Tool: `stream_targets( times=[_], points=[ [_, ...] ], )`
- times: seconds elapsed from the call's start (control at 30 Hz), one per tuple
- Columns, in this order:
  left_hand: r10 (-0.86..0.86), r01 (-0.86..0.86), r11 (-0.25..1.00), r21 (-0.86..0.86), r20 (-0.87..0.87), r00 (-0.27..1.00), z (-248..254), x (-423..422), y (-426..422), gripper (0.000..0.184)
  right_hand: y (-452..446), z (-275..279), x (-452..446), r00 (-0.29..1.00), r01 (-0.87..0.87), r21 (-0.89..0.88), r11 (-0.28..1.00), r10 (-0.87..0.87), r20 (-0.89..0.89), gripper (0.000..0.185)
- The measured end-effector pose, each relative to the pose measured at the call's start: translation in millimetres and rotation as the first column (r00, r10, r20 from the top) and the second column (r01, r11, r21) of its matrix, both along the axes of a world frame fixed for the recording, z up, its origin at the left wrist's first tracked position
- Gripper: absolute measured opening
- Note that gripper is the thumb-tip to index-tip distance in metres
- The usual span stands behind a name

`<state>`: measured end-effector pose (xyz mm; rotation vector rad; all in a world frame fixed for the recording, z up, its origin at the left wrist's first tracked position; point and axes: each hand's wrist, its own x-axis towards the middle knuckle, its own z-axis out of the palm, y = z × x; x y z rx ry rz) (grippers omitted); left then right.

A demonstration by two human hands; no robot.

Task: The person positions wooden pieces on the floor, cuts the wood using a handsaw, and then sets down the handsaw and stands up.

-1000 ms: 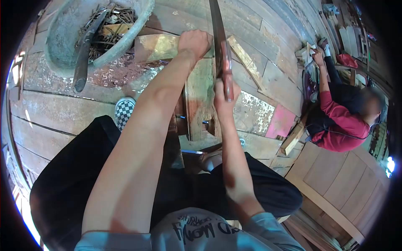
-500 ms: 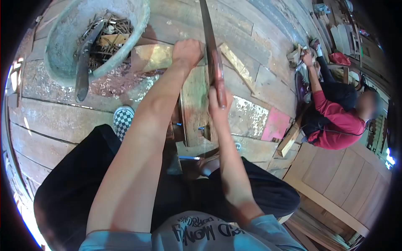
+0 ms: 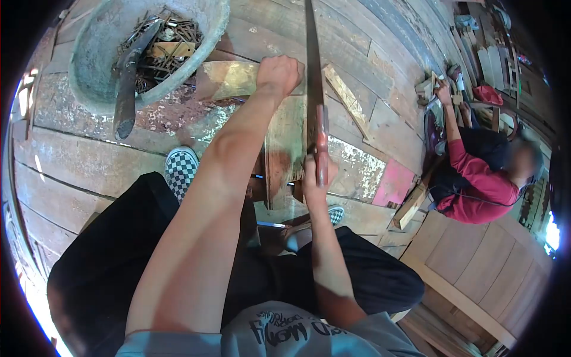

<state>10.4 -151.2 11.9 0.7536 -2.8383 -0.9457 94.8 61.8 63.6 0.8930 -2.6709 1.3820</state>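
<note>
My right hand (image 3: 311, 182) is clenched around the red handle of the saw (image 3: 314, 77) and has moved back toward my body, away from my left fist; I judge this a pull stroke. The blade extends forward from the right fingers, along the right side of the board (image 3: 285, 134). Tooth contact cannot be confirmed. My left hand (image 3: 282, 74) remains clenched at the board's far end, presumably steadying it; finger grip beneath cannot be determined. Left of that fist: pale offcut (image 3: 223, 81), then basin (image 3: 89, 56).
</note>
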Motion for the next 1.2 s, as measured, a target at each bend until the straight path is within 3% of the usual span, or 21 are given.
stream_targets(
  times=[0.03, 0.07, 0.13, 0.17, 0.3, 0.47, 0.53, 0.57, 0.63, 0.83, 1.13, 1.2],
  points=[
    [-0.004, 0.004, 1.0, -0.003, -0.036, 0.999, -3, 1, 1, 0.042, 4, 1, 9, 0.973, 0.154, 0.069, 0.986, -0.164, 0.165, 0.049],
    [0.003, -0.003, 1.0, 0.002, -0.025, 1.0, -8, 2, 2, 0.042, 4, -1, 7, 0.972, 0.147, 0.076, 0.986, -0.158, 0.175, 0.049],
    [-0.002, 0.002, 1.0, -0.008, -0.004, 1.0, -3, 2, 2, 0.042, -4, 1, -8, 0.97, 0.129, -0.026, 0.991, -0.121, 0.209, 0.032],
    [-0.004, 0.004, 1.0, -0.004, -0.006, 1.0, -2, 3, 2, 0.042, -8, -4, -22, 0.962, 0.092, -0.006, 0.996, -0.087, 0.257, 0.012],
    [0.003, -0.003, 1.0, 0.007, -0.004, 1.0, 7, 4, 1, 0.043, -24, 1, -42, 0.935, 0.096, -0.058, 0.994, -0.069, 0.349, 0.012],
    [-0.005, 0.004, 1.0, -0.011, -0.02, 1.0, -3, 2, 1, 0.043, 7, -7, 3, 0.964, 0.128, -0.055, 0.99, -0.111, 0.243, 0.038],
    [-0.012, 0.012, 1.0, -0.007, 0.006, 1.0, -1, 3, 1, 0.043, -5, -3, -6, 0.987, 0.085, -0.044, 0.995, -0.078, 0.143, 0.032],
    [-0.013, 0.013, 1.0, -0.005, 0.02, 1.0, 0, 2, 2, 0.043, -6, -8, -19, 0.962, 0.107, 0.033, 0.994, -0.112, 0.247, 0.014],
    [-0.001, 0.001, 1.0, 0.003, 0.004, 1.0, -1, 3, 3, 0.043, -23, -3, -36, 0.953, 0.113, -0.005, 0.994, -0.108, 0.283, 0.01],
    [0.005, -0.005, 1.0, 0.002, 0.025, 1.0, -1, -2, -1, 0.043, -3, -7, -4, 0.971, 0.117, -0.046, 0.992, -0.104, 0.216, 0.012],
    [0.029, -0.029, 0.999, -0.016, 0.008, 1.0, 4, 3, 3, 0.038, -26, 7, -33, 0.978, 0.013, -0.004, 1.0, -0.012, 0.207, 0.008],
    [0.039, -0.039, 0.999, 0.015, 0.006, 0.999, 2, 2, 1, 0.04, -12, -4, -16, 0.999, 0.011, -0.032, 0.999, -0.009, 0.045, 0.011]
  ],
)
